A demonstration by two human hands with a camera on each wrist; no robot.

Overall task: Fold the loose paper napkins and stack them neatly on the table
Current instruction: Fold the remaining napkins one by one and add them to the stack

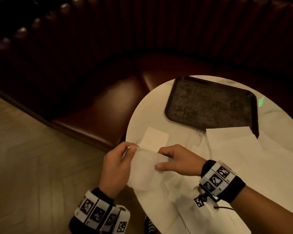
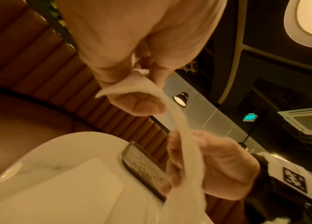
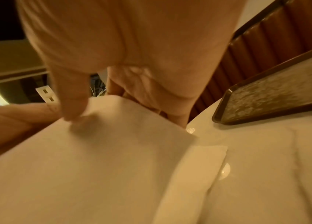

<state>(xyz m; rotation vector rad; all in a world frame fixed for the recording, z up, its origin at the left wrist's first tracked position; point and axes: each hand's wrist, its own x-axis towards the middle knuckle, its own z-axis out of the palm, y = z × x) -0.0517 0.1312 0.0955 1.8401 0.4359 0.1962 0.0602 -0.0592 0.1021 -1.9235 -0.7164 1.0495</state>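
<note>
A thin white paper napkin (image 1: pixel 145 168) hangs between both hands above the near left edge of the round white table (image 1: pixel 142 115). My left hand (image 1: pixel 118 164) pinches its left top corner (image 2: pixel 132 84). My right hand (image 1: pixel 174 159) pinches the right top edge, thumb on the near face (image 3: pixel 74 106) and fingers behind. A folded napkin (image 1: pixel 155 137) lies flat on the table just beyond the hands, also seen in the left wrist view (image 2: pixel 74 181). Several loose unfolded napkins (image 1: pixel 243 149) lie spread over the right and near part of the table.
A dark rectangular tray (image 1: pixel 210 103) sits at the far side of the table, one loose napkin overlapping its near corner. A brown leather booth seat (image 1: pixel 95 105) curves round the table's left and far sides. Wooden floor (image 1: pixel 32 157) lies to the left.
</note>
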